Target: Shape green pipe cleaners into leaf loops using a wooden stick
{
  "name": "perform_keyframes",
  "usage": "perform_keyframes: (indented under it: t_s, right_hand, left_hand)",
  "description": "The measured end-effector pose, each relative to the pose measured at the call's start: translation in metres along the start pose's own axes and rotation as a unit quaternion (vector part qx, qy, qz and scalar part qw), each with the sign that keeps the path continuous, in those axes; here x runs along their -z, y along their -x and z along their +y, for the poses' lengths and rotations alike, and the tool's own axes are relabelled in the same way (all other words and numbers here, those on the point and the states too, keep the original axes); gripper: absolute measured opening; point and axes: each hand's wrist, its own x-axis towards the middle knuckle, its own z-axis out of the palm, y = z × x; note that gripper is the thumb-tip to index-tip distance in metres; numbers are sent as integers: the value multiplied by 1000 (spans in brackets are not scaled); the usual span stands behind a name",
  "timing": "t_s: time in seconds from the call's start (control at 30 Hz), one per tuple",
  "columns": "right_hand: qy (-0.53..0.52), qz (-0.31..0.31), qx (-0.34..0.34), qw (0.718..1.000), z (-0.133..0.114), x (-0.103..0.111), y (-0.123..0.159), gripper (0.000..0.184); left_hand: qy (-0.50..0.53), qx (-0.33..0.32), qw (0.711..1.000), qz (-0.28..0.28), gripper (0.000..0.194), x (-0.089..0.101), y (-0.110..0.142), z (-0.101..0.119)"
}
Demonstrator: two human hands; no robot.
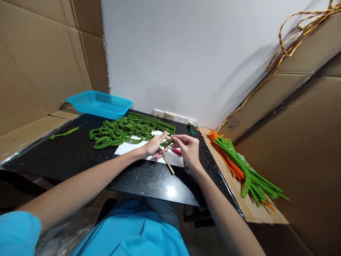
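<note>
My left hand (155,145) and my right hand (188,146) meet over a white sheet (125,148) on the black table (80,153). Both pinch a short green pipe cleaner piece (167,143) between their fingertips. A thin wooden stick (168,164) runs from under my left hand toward the table's front edge; the left hand seems to hold its upper end. Something red (177,151) lies on the sheet just below my right hand. A heap of bent green pipe cleaner loops (119,132) lies behind the sheet, with a row of straight green ones (151,122) beyond it.
A blue plastic basket (99,103) stands at the table's back left. One loose green piece (64,133) lies at the left. Straight green and orange pipe cleaners (239,165) lie on cardboard at the right. Wall sockets (170,116) and a twisted cord (290,46) are by the wall.
</note>
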Motion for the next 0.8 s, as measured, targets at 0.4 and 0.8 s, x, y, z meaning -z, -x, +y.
perform_keyframes:
  t_s: [0.4,0.8]
  right_hand:
    - [-38,-23,-43,998,3,1,-3,43]
    - [-94,-16,-91,991,4,1,-6,40]
  left_hand:
    - [49,6,998,31,34,-3,-2,0]
    - [30,-44,998,36,44,0,-8,-5]
